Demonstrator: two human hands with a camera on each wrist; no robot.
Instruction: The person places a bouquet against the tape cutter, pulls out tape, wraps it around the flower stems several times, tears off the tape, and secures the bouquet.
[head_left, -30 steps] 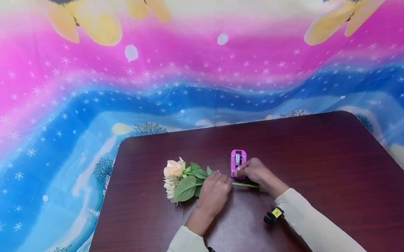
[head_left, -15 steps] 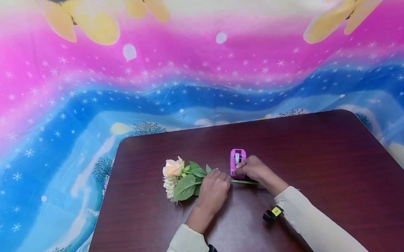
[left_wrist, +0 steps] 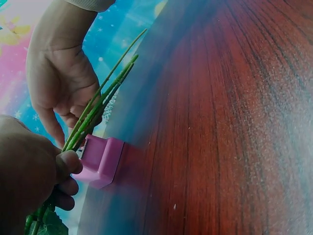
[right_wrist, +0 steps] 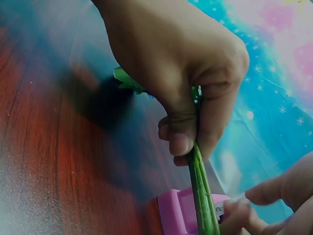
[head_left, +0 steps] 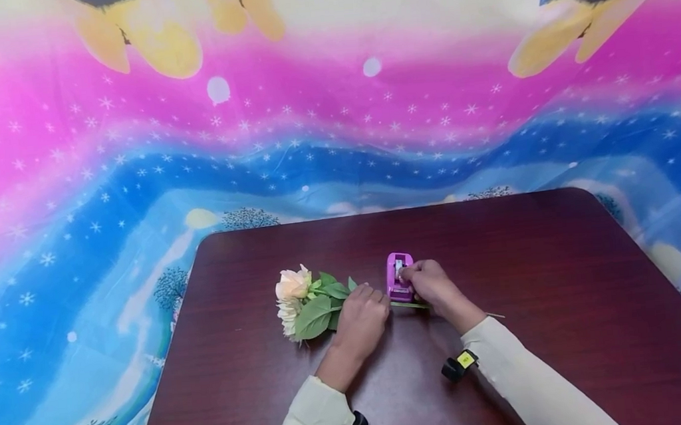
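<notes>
My left hand [head_left: 360,314] grips a bunch of artificial flowers by the stems, its thumb pressed along them. The pale peach flowers [head_left: 294,286] and green leaves [head_left: 314,318] lie to the left of that hand. Green stems [right_wrist: 200,191] run out rightward past the near end of a pink tape dispenser [left_wrist: 105,159]. Over the dispenser, my right hand [head_left: 439,285] pinches at the tape [head_left: 399,265] with thumb and forefinger. Something whitish shows at those fingertips in the right wrist view; how much tape is pulled free cannot be made out.
Dark reddish wooden table [head_left: 530,257] lies under everything. A printed cloth backdrop [head_left: 333,119] hangs behind its far edge. A thin stem tip [head_left: 495,315] sticks out beyond the right wrist. Black wrist cameras [head_left: 459,364] hang beneath both sleeves.
My right thumb and forefinger have moved from the dispenser's near end back toward its roll. The dispenser has shifted very slightly left. My left hand and the flowers have stayed nearly still.
</notes>
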